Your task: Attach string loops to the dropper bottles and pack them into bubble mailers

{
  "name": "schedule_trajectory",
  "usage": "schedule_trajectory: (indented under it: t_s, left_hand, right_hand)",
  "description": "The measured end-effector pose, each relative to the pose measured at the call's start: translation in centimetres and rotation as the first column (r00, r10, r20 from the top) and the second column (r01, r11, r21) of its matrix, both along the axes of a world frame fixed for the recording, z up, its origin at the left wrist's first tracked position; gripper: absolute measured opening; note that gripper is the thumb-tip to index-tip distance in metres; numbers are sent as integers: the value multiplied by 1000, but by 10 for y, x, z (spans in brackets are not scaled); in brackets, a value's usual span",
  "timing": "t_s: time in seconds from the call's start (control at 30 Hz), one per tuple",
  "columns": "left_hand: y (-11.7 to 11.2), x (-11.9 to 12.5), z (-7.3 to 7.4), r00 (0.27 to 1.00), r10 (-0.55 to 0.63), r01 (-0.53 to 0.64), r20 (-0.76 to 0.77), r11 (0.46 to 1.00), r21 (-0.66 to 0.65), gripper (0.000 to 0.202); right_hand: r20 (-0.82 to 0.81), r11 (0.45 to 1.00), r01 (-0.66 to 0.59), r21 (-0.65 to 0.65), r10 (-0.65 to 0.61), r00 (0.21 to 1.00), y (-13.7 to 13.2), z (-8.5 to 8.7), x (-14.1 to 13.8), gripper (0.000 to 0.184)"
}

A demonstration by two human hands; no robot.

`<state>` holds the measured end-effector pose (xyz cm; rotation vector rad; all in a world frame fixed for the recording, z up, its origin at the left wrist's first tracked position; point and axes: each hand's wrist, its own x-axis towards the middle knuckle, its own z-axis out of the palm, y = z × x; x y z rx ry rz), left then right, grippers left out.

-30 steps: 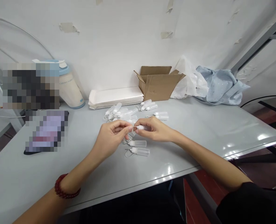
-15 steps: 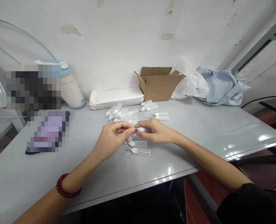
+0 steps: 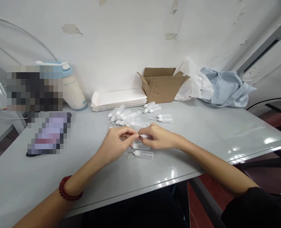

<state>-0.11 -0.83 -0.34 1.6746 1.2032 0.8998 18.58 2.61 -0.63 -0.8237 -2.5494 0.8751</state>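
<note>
Right grip [image 3: 160, 136] pinches bottle [image 3: 144, 136] — tumbler [image 3: 73, 92]: "LUCKY"

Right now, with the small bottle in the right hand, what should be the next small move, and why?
Perhaps steady the small bottle in the right hand and ease the left hand slightly towards its tip: the tip points at the left hand's pinched fingers, just beside it. What, if anything, they hold is too small to tell.
</note>
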Motion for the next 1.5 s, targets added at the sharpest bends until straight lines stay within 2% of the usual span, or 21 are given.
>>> schedule_trajectory:
  t_s: [0.27,0.43,0.67,0.9,1.0,1.5]
  left_hand:
    - [2,-4,4,998,-32,39,54,990,-136,14]
    - [2,-4,4,993,-37,56,112,984,-167,13]
    - [0,-3,2,996,-52,61,68,988,-140,13]
    - [-1,1,-3,998,-59,57,-15,995,-81,13]
    - [-2,2,-4,997,-76,74,-21,994,-75,13]
    - [-5,3,-2,998,-62,62,4,994,-94,12]
  right_hand:
    - [-33,999,-53,-9,52,998,0,7,2,14]
    - [-56,997,-79,0,79,995,2,6,4,14]
    - [-8,998,-71,0,71,997,3,6,4,21]
    - [120,994,-49,101,36,992,-1,3,2,22]
    - [140,993,-63,103,48,989,-3,2,0,21]
    - [-15,998,43,50,-43,999,-11,0,-6,7]
